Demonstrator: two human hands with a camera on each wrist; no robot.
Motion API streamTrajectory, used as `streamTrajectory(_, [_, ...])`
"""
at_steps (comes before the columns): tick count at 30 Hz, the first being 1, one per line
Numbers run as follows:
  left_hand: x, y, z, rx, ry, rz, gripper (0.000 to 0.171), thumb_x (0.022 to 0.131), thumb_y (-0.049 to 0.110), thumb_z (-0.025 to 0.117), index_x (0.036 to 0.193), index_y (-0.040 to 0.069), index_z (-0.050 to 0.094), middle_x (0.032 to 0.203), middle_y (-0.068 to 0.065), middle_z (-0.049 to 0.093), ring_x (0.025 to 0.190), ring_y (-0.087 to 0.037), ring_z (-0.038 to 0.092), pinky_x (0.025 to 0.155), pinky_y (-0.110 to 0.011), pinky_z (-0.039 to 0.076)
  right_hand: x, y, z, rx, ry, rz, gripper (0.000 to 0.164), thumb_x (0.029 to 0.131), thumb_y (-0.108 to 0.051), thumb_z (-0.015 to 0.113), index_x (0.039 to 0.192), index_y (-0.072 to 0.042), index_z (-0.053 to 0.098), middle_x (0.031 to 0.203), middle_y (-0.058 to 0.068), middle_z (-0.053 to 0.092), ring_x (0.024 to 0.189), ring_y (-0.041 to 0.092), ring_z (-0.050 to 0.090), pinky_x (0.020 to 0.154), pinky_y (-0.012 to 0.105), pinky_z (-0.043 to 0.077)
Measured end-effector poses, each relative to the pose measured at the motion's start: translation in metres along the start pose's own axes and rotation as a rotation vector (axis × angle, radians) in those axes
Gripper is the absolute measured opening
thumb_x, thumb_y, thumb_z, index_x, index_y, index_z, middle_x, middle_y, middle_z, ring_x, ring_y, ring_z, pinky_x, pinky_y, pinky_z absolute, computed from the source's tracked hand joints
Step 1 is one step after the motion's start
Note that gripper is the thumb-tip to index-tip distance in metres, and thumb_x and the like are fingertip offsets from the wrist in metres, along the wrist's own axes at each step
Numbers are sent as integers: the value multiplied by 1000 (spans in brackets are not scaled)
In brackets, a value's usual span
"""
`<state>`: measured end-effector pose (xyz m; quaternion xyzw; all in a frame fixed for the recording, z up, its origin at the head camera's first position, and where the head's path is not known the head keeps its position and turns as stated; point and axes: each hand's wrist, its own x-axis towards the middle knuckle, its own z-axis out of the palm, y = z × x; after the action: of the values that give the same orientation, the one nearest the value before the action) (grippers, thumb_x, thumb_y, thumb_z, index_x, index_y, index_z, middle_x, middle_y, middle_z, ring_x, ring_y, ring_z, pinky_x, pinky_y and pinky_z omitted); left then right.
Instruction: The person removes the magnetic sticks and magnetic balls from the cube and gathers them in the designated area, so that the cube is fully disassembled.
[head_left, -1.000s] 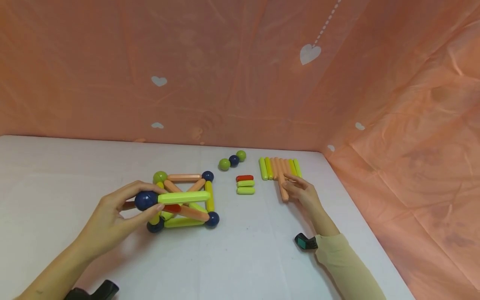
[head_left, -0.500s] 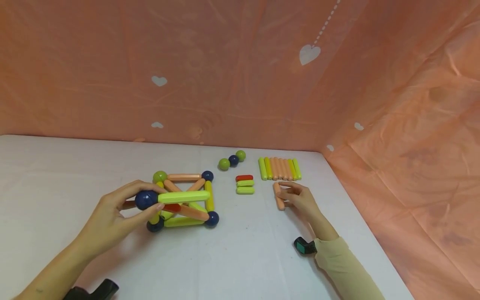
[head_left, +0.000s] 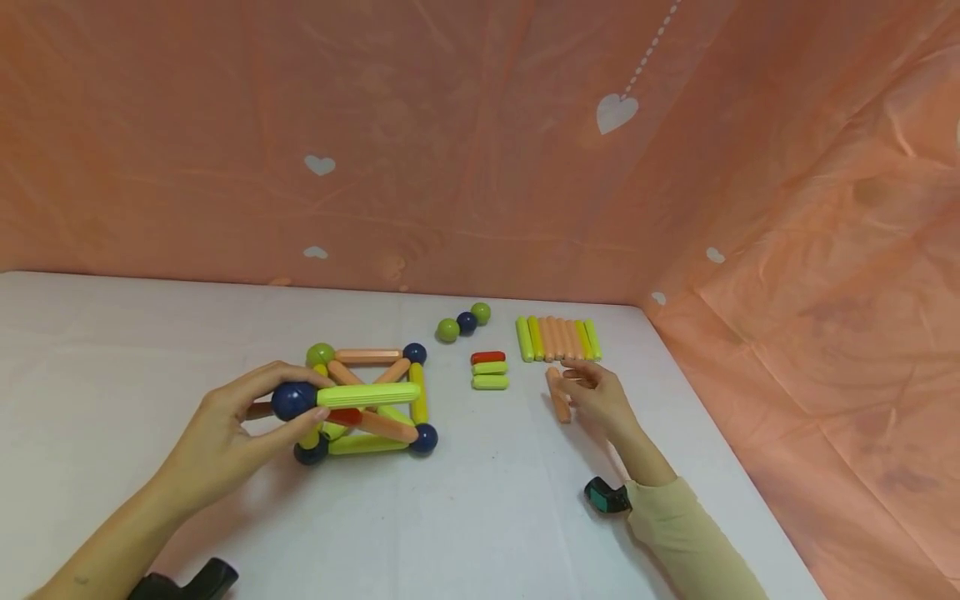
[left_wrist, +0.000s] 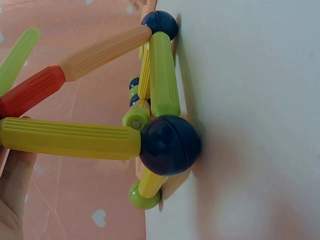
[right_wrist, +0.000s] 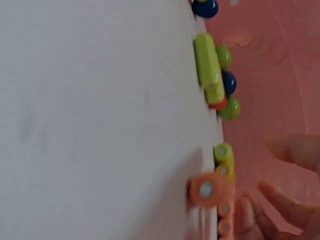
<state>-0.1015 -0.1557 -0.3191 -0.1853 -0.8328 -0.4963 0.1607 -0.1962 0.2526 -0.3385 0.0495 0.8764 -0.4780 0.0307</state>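
My left hand (head_left: 225,433) pinches a dark blue ball (head_left: 294,401) at the top of a magnetic stick-and-ball frame. From that ball a light green stick (head_left: 367,394) juts out to the right. Below are a red-and-orange leg and a yellow stick (left_wrist: 70,139) running down to a blue ball (left_wrist: 170,145) on the table. A square of sticks and balls forms the base. An orange stick (head_left: 557,396) lies on the table at the right. Beside it is my right hand (head_left: 600,400), its fingers loosely bent and, in the right wrist view, spread apart from the stick (right_wrist: 206,190).
Behind the loose stick lies a row of green, yellow and orange sticks (head_left: 558,339). Short sticks, a red one (head_left: 488,357) and two green ones, lie left of it. Farther back sit two green balls and a blue ball (head_left: 467,323). An orange cloth (head_left: 480,167) hangs behind the white table (head_left: 480,533).
My right hand has drawn one orange stick from the row toward the front, laid it on the table and loosened its fingers from it. The left hand stays in place.
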Motion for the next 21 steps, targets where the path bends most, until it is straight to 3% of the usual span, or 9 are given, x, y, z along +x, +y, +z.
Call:
streamTrajectory(3, [1, 0, 0, -2, 1, 1, 33, 80, 6, 77, 108, 21, 67, 100, 12, 65, 95, 4, 56, 77, -9, 48, -5, -13, 8, 72, 12, -46, 42, 91, -18, 66, 128, -1, 57, 116, 16, 61, 90, 6, 60, 78, 19, 51])
streamTrajectory(5, [1, 0, 0, -3, 4, 2, 33, 80, 6, 77, 108, 21, 67, 99, 11, 65, 94, 3, 57, 77, -9, 48, -9, -23, 16, 114, -23, -77, 42, 90, -19, 66, 127, -2, 58, 115, 12, 63, 90, 4, 61, 80, 20, 50])
streamTrajectory(12, [2, 0, 0, -7, 4, -11, 33, 81, 7, 76, 109, 21, 66, 101, 9, 66, 95, 2, 57, 79, -9, 47, -21, -50, 50, 320, -269, -208, 46, 91, -14, 65, 131, 2, 53, 128, 23, 57, 99, 12, 65, 87, 34, 54])
streamTrajectory(17, [2, 0, 0, 0, 7, -25, 33, 81, 8, 77, 109, 22, 67, 101, 7, 67, 96, 3, 56, 79, -8, 47, -30, -65, 72, 415, -417, -322, 50, 89, -18, 69, 132, 1, 53, 131, 30, 51, 104, 14, 66, 87, 31, 55])
streamTrajectory(21, [2, 0, 1, -12, 13, -14, 33, 81, 7, 76, 109, 21, 67, 101, 8, 67, 96, 2, 57, 80, -8, 47, -34, -78, 86, 469, -520, -401, 63, 86, -29, 73, 135, 2, 49, 133, 30, 51, 112, 20, 64, 91, 31, 53])
